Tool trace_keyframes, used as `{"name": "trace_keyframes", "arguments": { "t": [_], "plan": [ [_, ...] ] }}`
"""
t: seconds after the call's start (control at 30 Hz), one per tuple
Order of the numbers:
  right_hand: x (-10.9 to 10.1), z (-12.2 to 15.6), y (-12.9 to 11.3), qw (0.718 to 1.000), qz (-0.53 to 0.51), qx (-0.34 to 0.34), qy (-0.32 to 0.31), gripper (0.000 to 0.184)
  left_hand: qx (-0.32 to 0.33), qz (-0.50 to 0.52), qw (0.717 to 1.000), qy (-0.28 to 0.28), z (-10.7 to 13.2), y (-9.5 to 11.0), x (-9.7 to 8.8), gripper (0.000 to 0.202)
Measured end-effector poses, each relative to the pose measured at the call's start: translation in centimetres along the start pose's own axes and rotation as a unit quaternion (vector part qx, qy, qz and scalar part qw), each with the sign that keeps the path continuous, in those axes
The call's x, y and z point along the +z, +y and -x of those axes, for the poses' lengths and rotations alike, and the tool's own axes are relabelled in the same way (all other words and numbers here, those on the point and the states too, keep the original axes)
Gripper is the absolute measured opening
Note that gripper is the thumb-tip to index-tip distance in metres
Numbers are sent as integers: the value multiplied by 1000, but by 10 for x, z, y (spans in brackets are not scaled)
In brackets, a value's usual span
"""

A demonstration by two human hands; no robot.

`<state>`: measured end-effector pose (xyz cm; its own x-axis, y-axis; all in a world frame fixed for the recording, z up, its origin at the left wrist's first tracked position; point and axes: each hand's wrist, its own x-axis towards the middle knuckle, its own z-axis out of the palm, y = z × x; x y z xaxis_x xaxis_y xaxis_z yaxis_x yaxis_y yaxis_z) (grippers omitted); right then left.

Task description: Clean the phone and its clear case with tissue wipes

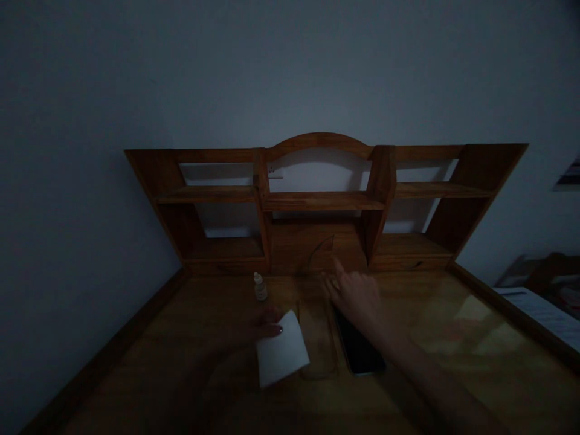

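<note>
My left hand (268,323) is closed on a white folded sheet (283,350), paper or cloth, with the thumb lying across its top. My right hand (356,293) is raised over the upper end of a dark phone (357,344). One of its fingers sticks up and a ring shows on another; the other fingertips are bunched and partly hidden. A faint thin curved edge (321,246), perhaps of something clear, shows just beyond these fingertips. Between the hands a clear phone case (319,341) lies on the desk. A small dropper bottle (260,287) stands upright behind my left hand.
The wooden desk (199,338) has a raised rim along both sides. At its back stands a wooden shelf unit (324,200) with open compartments and small drawers, against the wall. Printed papers (541,314) lie past the right rim. The light is dim.
</note>
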<state>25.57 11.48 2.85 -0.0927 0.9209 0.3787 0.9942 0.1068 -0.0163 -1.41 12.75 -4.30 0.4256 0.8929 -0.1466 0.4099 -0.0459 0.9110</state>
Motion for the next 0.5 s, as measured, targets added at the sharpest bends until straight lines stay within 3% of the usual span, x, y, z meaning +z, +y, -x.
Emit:
{"name": "trace_keyframes", "arguments": {
  "t": [0.1,0.2,0.37,0.5],
  "plan": [
    [-9,-28,-36,993,-106,-47,14,43,-56,216,975,-11,-19,-21,23,50],
    [-1,-51,-68,970,-231,-79,8,38,-81,270,959,-30,-28,-36,32,44],
    [35,-76,-109,947,-291,-132,-30,32,-88,282,954,48,-28,-41,27,38],
    [61,-79,-127,942,-303,-133,-56,37,-47,188,976,100,-29,-40,26,39]
  ]
}}
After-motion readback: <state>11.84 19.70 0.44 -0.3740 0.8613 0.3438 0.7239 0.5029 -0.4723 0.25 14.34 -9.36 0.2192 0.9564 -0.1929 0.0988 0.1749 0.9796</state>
